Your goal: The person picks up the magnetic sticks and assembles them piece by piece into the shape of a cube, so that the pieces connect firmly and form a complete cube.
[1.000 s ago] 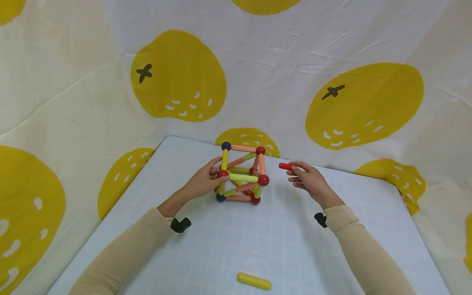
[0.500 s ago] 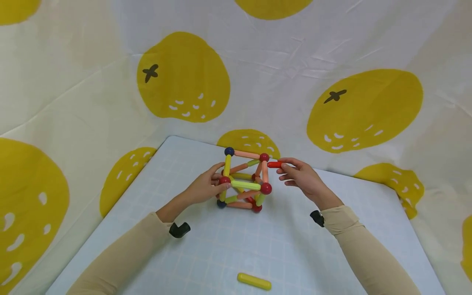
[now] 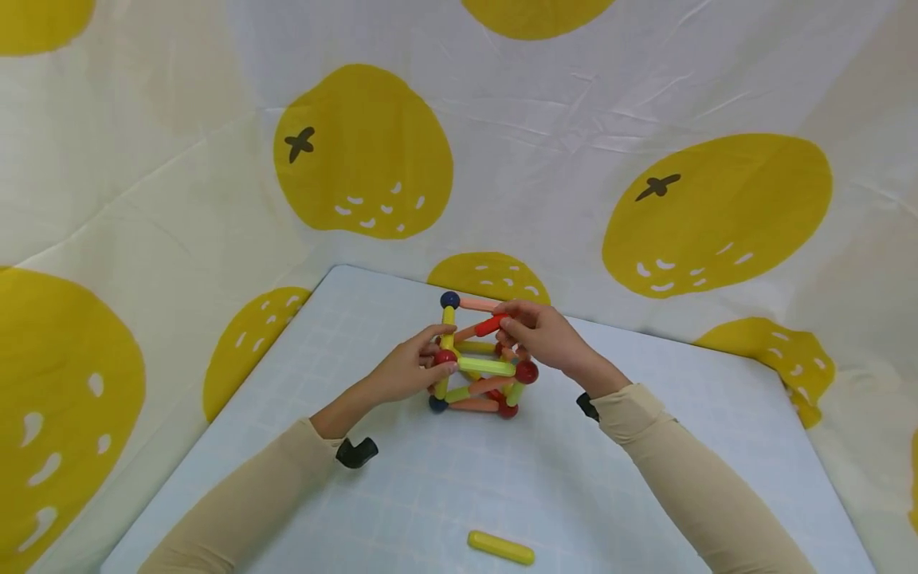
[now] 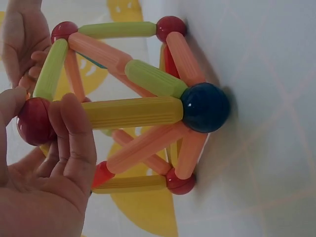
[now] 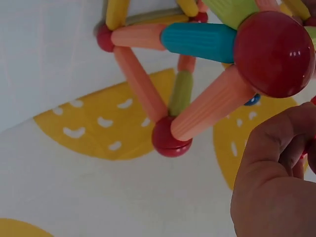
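Note:
A box-shaped frame of magnetic rods and balls stands on the table, with a light green rod (image 3: 488, 367) along its near top edge. My left hand (image 3: 397, 368) holds the frame's near left upper corner, fingers and thumb round the red ball (image 4: 35, 121) there. Below that corner sits a dark blue ball (image 4: 206, 107). My right hand (image 3: 552, 341) pinches a short red rod (image 3: 491, 324) over the top of the frame, partly hiding its far right upper corner. In the right wrist view a teal rod (image 5: 199, 43) meets a large red ball (image 5: 274, 53).
One yellow rod (image 3: 500, 548) lies loose near the front of the pale gridded table (image 3: 402, 494). Behind and beside the table hangs a white cloth (image 3: 516, 199) printed with large yellow fruit.
My right hand has carried the red rod leftward, from beside the frame to over its top. My left hand keeps its hold on the corner ball.

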Tool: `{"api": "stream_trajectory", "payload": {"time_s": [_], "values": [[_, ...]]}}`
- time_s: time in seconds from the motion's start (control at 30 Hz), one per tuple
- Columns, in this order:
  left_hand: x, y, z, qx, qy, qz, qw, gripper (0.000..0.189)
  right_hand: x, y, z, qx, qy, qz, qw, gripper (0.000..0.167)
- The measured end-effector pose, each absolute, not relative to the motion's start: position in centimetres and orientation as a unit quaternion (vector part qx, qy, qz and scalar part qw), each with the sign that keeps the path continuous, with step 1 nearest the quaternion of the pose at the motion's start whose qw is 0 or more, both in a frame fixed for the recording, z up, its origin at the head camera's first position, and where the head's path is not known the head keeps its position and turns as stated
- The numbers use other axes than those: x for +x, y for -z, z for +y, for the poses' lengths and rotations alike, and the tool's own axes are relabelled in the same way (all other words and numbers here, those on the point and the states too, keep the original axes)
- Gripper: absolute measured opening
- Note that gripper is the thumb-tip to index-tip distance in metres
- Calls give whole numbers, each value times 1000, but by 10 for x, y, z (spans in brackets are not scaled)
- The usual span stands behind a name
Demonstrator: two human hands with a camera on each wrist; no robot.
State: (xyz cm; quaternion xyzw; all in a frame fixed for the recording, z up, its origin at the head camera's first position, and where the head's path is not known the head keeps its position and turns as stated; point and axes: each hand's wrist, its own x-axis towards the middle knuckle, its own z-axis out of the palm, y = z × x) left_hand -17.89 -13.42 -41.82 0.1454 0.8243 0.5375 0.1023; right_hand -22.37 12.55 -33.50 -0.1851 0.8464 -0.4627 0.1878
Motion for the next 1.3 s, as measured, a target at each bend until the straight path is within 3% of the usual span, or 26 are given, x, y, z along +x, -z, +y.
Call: {"api": "stream_trajectory", "payload": {"time_s": [0.27, 0.67, 1.07, 1.3], "values": [[-180, 416, -131, 175, -532, 821, 111, 44, -218, 334, 102, -267, 330, 898, 114, 25], [-180, 411, -127, 159, -532, 824, 112, 32, -214, 333, 90, -321, 300, 894, 83, 19], [-181, 408, -122, 107, -548, 821, 117, 26, -209, 332, 96, -322, 299, 895, 83, 30], [-181, 408, -122, 100, -543, 826, 114, 34, -197, 326, 117, -276, 337, 894, 102, 28]]}}
